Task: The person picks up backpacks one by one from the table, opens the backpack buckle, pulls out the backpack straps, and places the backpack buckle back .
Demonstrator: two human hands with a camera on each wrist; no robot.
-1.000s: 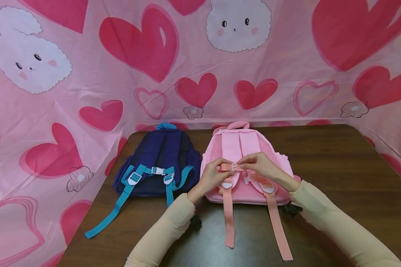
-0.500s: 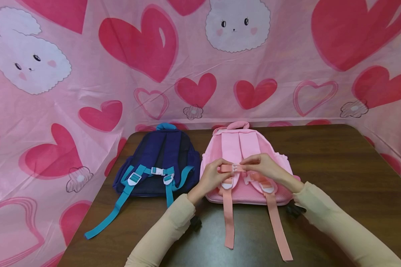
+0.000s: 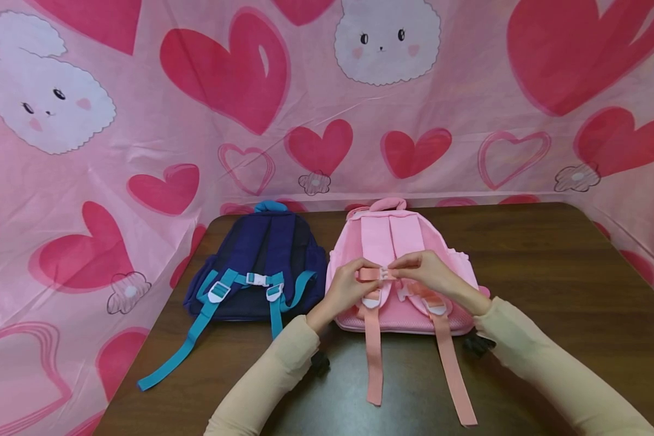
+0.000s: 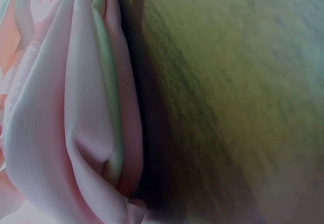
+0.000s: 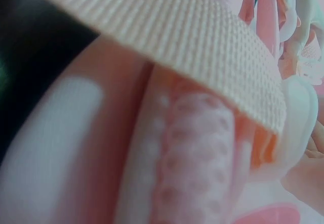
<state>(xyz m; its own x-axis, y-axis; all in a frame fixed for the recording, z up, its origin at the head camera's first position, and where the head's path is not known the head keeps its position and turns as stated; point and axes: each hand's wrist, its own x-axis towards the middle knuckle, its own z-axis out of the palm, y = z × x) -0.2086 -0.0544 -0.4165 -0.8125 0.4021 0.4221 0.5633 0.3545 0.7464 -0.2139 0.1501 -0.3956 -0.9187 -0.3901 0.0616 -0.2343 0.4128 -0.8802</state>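
A pink backpack [image 3: 354, 248] lies on the table with its shoulder straps facing up. Over its middle, my left hand [image 3: 349, 283] pinches a short peach strap [image 3: 368, 274]. At that strap's end sits a small whitish buckle [image 3: 383, 274]. From the other side, my right hand [image 3: 433, 271] has thumb and fingertips pinched on the strap end right beside the buckle. Below it rests another pale buckle piece [image 3: 403, 294]. The left wrist view shows the bag's folded pink side [image 4: 91, 117]. Peach webbing [image 5: 177, 41] crosses the right wrist view close up.
A navy backpack [image 3: 245, 242] with turquoise straps [image 3: 188, 345] and a joined white buckle lies immediately left of the pink one. Two loose peach strap tails [image 3: 374, 363] hang toward the front of the brown table [image 3: 550, 260]. A heart-patterned pink cloth [image 3: 360, 109] hangs behind.
My right fingertips moved slightly right from the buckle, then back left toward it. The left hand keeps its pinch in the same place, and both backpacks stay put.
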